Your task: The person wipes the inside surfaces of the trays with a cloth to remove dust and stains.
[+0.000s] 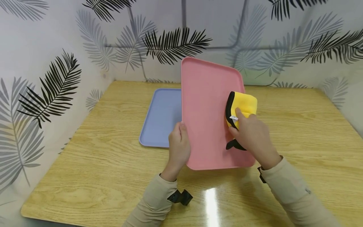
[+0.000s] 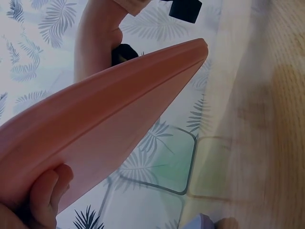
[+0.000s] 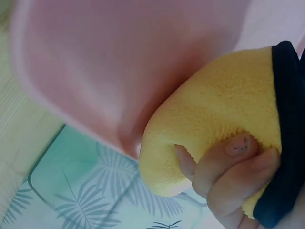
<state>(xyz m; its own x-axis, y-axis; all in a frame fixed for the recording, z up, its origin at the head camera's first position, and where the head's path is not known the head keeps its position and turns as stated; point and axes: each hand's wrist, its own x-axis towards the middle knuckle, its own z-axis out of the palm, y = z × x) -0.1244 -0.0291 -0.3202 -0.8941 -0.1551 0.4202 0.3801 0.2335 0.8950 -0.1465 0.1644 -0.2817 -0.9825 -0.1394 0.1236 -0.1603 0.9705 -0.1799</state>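
Observation:
A pink tray (image 1: pixel 210 110) is held up and tilted above the table in the head view. My left hand (image 1: pixel 179 146) grips its left edge, the thumb on the inner face; in the left wrist view fingers (image 2: pixel 45 191) curl against its underside. My right hand (image 1: pixel 253 135) holds a folded yellow cloth (image 1: pixel 246 102) with black edging and a small white tag against the tray's right side. Fingers curl into the fluffy cloth (image 3: pixel 214 105) in the right wrist view, where it touches the pink tray (image 3: pixel 105 57).
A blue tray (image 1: pixel 161 116) lies flat on the wooden table (image 1: pixel 107 157), partly hidden behind the pink one. A leaf-patterned curtain (image 1: pixel 158 19) hangs behind the table and along its sides. Dark wrist devices (image 1: pixel 181 197) sit at the sleeves.

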